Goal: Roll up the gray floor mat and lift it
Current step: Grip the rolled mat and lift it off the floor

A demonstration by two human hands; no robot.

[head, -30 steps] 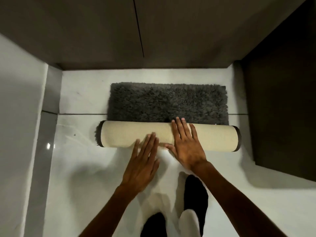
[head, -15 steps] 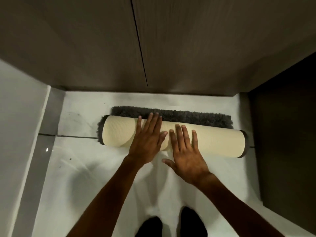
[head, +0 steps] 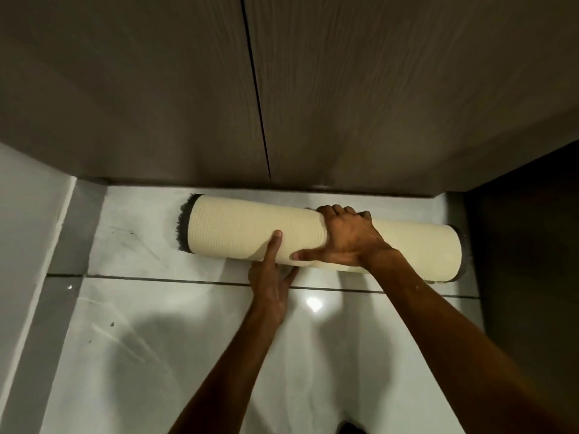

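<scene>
Fully rolled now, mat [head: 238,227] gripped atop by right hand [head: 347,236], underneath by left hand [head: 269,280].

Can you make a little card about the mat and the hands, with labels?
Mat: rolled up fully, cream back outside, gray fuzz at left end
Where: on the white floor, close to the wall
Right hand: wrapped over the top of the roll
Left hand: thumb on the near side, fingers tucked under
</scene>
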